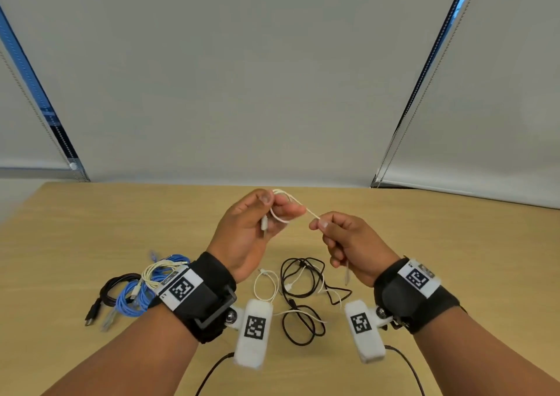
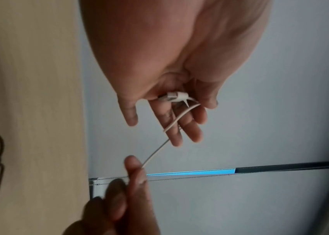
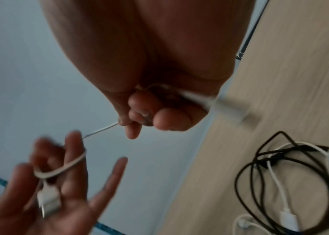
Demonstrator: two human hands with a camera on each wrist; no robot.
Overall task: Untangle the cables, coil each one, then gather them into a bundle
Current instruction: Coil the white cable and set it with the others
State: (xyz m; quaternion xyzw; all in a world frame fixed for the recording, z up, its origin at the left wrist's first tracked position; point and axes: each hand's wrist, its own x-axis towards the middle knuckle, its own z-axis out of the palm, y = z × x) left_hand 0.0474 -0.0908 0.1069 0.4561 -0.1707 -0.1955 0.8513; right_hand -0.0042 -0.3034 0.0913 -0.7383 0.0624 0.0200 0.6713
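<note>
A thin white cable (image 1: 306, 210) runs taut between both hands above the table. My left hand (image 1: 272, 204) has it looped round the fingers, with the thumb pressing the loops; one white connector (image 2: 176, 97) lies against the palm. My right hand (image 1: 318, 224) pinches the cable between thumb and forefinger, a short way right of the left hand. The cable's other connector (image 1: 347, 277) hangs below the right fist and is blurred in the right wrist view. Below the hands a tangle of black and white cables (image 1: 300, 292) lies on the table.
At the left of the wooden table (image 1: 121, 219) lie a blue coil (image 1: 130, 298), a cream coil (image 1: 157, 269) and a black coil (image 1: 112, 289) close together. A small white coil (image 1: 254, 286) sits beside the tangle. Grey window blinds stand behind the far edge.
</note>
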